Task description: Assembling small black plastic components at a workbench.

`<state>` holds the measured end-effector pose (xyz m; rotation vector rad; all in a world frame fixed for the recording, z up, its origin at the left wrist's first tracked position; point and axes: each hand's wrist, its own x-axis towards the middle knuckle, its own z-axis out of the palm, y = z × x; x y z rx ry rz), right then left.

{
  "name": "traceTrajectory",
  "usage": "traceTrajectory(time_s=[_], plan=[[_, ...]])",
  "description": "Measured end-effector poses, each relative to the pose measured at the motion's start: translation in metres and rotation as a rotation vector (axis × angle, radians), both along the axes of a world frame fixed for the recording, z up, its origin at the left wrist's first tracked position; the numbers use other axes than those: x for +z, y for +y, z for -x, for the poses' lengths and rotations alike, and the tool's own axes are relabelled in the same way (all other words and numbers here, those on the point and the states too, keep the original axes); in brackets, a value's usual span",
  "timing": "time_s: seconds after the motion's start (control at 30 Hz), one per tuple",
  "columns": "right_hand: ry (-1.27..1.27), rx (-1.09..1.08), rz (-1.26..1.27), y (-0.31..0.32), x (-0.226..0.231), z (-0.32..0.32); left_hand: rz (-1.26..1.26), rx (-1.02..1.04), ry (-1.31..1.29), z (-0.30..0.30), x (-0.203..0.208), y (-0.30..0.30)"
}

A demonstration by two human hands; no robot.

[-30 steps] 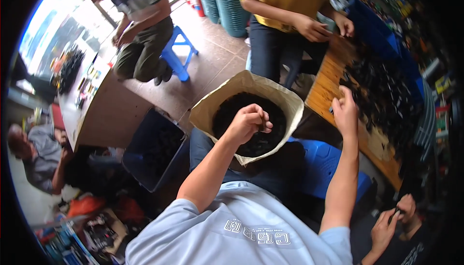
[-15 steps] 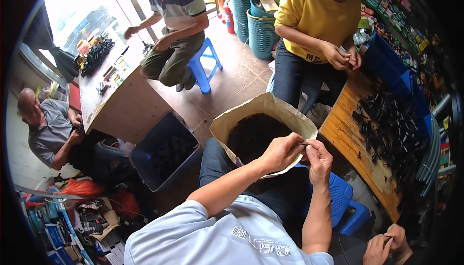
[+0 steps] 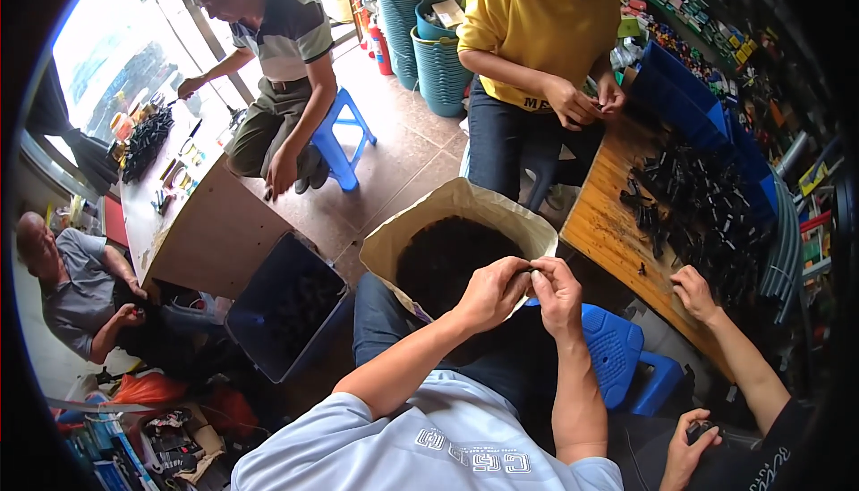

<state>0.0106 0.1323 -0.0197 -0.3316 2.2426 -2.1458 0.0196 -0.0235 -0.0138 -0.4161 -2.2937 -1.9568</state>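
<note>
Both of my hands meet over the near right rim of a cream sack (image 3: 539, 228), which holds a heap of small dark pieces (image 3: 447, 258). My left hand (image 3: 489, 296) is closed, thumb and fingers pinched together. Against its fingertips, my right hand (image 3: 558, 298) is closed in a pinch as well. A small dark piece shows slightly between the fingertips; the fingers cover most of it, and its kind cannot be made out.
To the right stands a wooden table (image 3: 595, 227) with piled black parts (image 3: 702, 196); a co-worker's hand (image 3: 694, 292) reaches over its edge. A blue stool (image 3: 612, 348) is beside me. Left lies a dark bin (image 3: 333, 319). Co-workers sit by a white table (image 3: 210, 222); one in yellow (image 3: 523, 17) stands ahead.
My view has shifted slightly; my hands stay pinched together. The co-worker at lower right has parted their hands, one now at the wooden table. The person on the far stool has lowered one hand.
</note>
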Motion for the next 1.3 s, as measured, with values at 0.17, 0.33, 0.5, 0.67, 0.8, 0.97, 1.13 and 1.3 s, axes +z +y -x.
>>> traceTrajectory(time_s=[0.17,0.33,0.5,0.67,0.8,0.97,1.13,1.3], plan=[[-0.098,0.044,0.176,-0.002,-0.003,0.001,0.144,0.160,0.176,-0.001,0.003,0.005],[-0.114,0.038,0.382,-0.011,-0.012,0.003,0.167,0.181,0.252,0.002,0.002,0.006],[-0.177,0.088,0.353,0.000,-0.005,0.001,-0.154,0.054,-0.040,0.000,-0.001,0.007],[-0.289,0.164,0.083,0.026,0.014,-0.002,-0.508,-0.293,-0.584,0.006,0.001,-0.005],[-0.380,0.183,0.010,0.035,0.024,0.000,-0.183,-0.304,-0.408,0.010,0.007,0.000],[-0.276,0.242,0.001,0.039,0.032,-0.002,0.122,-0.286,-0.181,0.012,0.017,0.006],[-0.156,0.179,-0.278,0.051,0.038,0.009,0.040,-0.279,-0.253,0.023,0.008,0.015],[0.450,-0.865,-0.928,0.138,0.030,0.060,-0.783,-0.217,-0.650,0.038,-0.017,-0.003]])
